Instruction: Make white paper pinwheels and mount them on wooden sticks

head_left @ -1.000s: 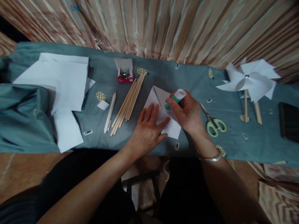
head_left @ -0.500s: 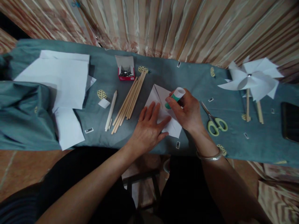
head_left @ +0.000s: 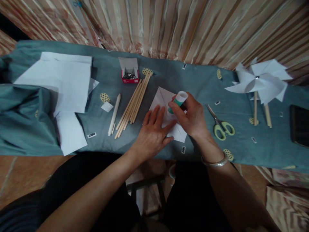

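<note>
A white square of paper point(head_left: 163, 94) with cut or crease lines lies on the table in front of me. My left hand point(head_left: 154, 129) rests flat on it with fingers spread, over its lower left part. Closed round a green and white glue stick point(head_left: 179, 98), my right hand point(head_left: 191, 115) holds it tilted, its lower end down at the middle of the paper. The tip itself is hidden, so contact cannot be made out. Scissors point(head_left: 220, 125) with green handles lie just right of my right hand.
Several wooden sticks point(head_left: 134, 104), a white pen point(head_left: 115, 114) and an open red box of small metal pieces point(head_left: 130, 76) lie left of the paper. White sheets point(head_left: 67, 80) are farther left. Paper pinwheels point(head_left: 263, 79) on sticks and a dark phone point(head_left: 299, 125) lie at right.
My right hand has moved slightly left with the glue stick over the paper. My left hand stays in place, holding the same spread pose.
</note>
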`<state>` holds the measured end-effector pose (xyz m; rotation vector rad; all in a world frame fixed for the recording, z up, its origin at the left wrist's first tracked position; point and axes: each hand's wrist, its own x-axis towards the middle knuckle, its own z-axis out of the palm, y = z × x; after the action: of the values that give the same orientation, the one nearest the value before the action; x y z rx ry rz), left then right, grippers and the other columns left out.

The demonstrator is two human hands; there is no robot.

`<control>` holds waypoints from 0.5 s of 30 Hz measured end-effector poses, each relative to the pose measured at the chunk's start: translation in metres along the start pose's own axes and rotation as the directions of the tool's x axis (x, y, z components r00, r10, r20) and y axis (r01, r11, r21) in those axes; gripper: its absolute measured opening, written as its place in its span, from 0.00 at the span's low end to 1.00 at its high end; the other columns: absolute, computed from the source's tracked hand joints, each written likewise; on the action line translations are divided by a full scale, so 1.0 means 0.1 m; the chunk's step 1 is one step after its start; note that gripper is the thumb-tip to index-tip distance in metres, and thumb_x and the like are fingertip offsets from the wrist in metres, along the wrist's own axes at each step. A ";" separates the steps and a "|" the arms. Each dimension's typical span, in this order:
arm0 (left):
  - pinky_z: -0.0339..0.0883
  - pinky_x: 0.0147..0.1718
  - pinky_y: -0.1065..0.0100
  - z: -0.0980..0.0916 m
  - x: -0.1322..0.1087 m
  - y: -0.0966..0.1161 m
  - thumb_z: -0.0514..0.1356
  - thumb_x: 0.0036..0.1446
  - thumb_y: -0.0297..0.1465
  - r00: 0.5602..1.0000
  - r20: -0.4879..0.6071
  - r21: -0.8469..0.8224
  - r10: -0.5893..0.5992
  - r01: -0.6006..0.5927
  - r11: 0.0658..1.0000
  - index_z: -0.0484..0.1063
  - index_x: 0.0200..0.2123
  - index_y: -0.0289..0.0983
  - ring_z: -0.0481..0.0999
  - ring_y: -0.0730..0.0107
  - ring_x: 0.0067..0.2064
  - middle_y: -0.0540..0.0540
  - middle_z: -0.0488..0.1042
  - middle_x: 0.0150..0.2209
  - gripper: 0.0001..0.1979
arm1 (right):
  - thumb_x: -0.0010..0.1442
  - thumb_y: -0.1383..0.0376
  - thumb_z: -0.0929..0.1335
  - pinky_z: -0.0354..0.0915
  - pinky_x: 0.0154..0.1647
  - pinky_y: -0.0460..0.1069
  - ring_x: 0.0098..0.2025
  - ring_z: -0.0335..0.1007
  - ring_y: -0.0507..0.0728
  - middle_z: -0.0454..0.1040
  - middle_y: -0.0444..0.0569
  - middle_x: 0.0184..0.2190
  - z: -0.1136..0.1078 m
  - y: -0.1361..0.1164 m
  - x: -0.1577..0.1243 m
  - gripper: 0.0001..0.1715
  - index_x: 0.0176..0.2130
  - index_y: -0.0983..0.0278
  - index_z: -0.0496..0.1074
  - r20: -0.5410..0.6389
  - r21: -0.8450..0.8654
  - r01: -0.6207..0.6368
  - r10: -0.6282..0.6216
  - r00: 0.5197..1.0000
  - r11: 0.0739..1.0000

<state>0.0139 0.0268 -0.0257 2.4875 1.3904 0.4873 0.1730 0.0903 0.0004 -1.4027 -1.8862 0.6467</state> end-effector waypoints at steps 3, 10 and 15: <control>0.50 0.63 0.36 0.00 0.00 0.00 0.61 0.59 0.45 1.000 -0.010 0.003 0.002 -0.002 1.000 0.67 0.60 0.42 0.48 0.35 0.71 0.33 0.51 0.70 0.28 | 0.62 0.49 0.67 0.67 0.34 0.54 0.33 0.73 0.59 0.77 0.49 0.35 -0.01 -0.02 -0.01 0.17 0.42 0.58 0.71 0.033 -0.008 -0.019 0.019 0.999 1.000; 0.50 0.63 0.36 0.01 0.00 0.00 0.61 0.60 0.45 1.000 -0.018 0.004 0.008 -0.008 1.000 0.66 0.60 0.44 0.48 0.37 0.71 0.36 0.51 0.70 0.27 | 0.62 0.51 0.67 0.65 0.34 0.51 0.32 0.69 0.56 0.76 0.47 0.35 0.01 -0.02 -0.02 0.17 0.42 0.60 0.70 0.049 -0.013 -0.014 0.015 0.999 1.000; 0.50 0.63 0.36 0.01 0.00 0.00 0.61 0.59 0.44 1.000 -0.013 0.014 0.009 -0.009 1.000 0.65 0.62 0.44 0.48 0.37 0.71 0.35 0.51 0.70 0.29 | 0.62 0.53 0.67 0.63 0.33 0.51 0.29 0.68 0.55 0.75 0.48 0.34 0.01 -0.05 -0.03 0.15 0.41 0.61 0.70 0.048 -0.012 0.012 -0.011 0.999 1.000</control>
<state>0.0145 0.0265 -0.0268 2.5073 1.3933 0.4981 0.1695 0.0863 0.0032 -1.3943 -1.9369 0.6700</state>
